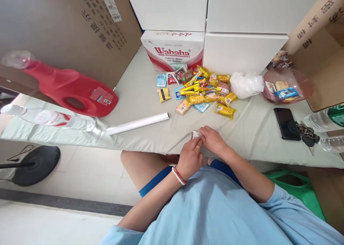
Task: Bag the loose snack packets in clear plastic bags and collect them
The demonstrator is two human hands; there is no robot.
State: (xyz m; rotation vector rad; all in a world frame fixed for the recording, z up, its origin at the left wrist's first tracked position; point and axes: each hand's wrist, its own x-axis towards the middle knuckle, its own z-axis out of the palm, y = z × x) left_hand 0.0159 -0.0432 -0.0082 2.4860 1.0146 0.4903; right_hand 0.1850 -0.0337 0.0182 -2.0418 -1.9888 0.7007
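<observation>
Both my hands meet at the table's near edge around a small clear-wrapped snack packet [195, 134]. My left hand [189, 159], with a ring and a red-and-white bead bracelet at the wrist, pinches the packet from below. My right hand [212, 140] grips its right side. Farther back on the grey cloth lies a pile of small snack packets [204, 91], mostly yellow, some blue and brown.
A white roll [138, 123] lies left of my hands. A red detergent jug [70, 91] and a clear bottle [51, 119] lie at left. A white plastic bag [245, 84], pink bowl [288, 85], phone [286, 123] and keys [306, 133] sit right. A Wahaha box [173, 49] stands behind.
</observation>
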